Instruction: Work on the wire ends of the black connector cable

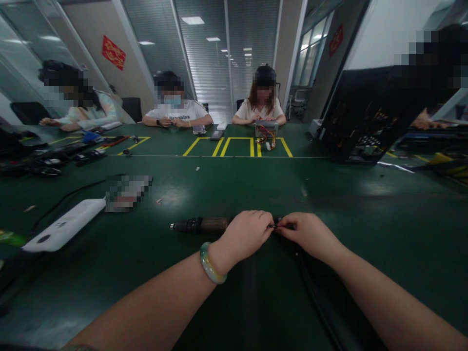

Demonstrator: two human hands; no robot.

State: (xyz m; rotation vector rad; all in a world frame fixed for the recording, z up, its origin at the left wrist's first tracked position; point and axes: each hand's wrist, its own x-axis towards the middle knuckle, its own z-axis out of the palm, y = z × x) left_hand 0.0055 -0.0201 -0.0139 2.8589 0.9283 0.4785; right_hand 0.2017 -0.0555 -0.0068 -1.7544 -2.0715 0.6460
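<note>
My left hand (246, 231), with a green bangle on its wrist, is closed around the rear end of an electric screwdriver (214, 224). The tool lies level, its metal nose pointing left and its grip brownish. Close by on the right, my right hand (305, 231) pinches a small metallic piece (275, 226) at that rear end; fingers hide most of it. From beneath the right hand a black cable (310, 282) runs toward the front edge. Whether the piece is joined to the screwdriver I cannot tell.
A white power strip (68, 224) lies left on the green table (164, 297), beside a blurred-out flat item. Cables and tools (47, 153) pile at far left. A black computer case (351, 117) stands right. Opposite, several people sit; one handles a power supply (266, 129).
</note>
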